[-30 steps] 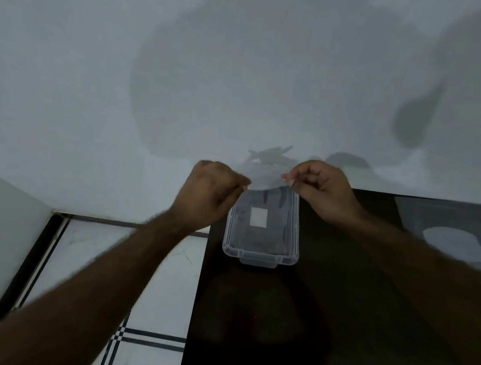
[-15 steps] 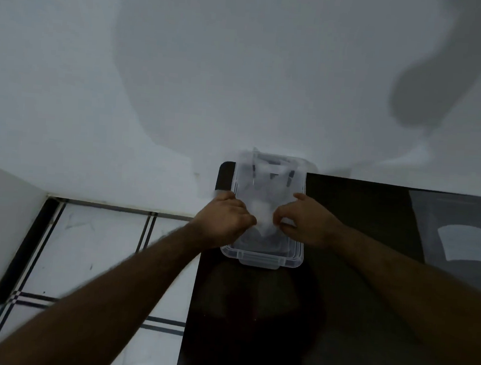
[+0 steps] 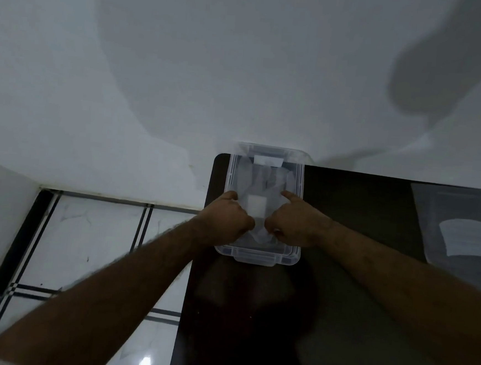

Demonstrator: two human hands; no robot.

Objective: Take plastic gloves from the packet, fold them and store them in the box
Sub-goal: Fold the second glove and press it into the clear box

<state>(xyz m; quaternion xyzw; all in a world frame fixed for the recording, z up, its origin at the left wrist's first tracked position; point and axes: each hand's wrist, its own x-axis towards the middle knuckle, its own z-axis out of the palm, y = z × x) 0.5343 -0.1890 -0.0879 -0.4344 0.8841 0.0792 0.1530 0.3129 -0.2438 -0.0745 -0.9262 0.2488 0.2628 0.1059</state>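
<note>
Clear plastic glove (image 3: 265,184) lies crumpled inside the transparent box (image 3: 297,215), which sits at the far left corner of the dark bench (image 3: 355,277), against the white wall (image 3: 242,67). Both hands reach into the box's near half: the left hand (image 3: 226,220) is curled into a fist with its fingers pinched on the film, and the right hand (image 3: 295,225) presses down too, index finger extended, other fingers tucked on the glove. A packet (image 3: 466,226) rests well apart at the bench's right edge. Tiled floor (image 3: 90,245) shows left.
</note>
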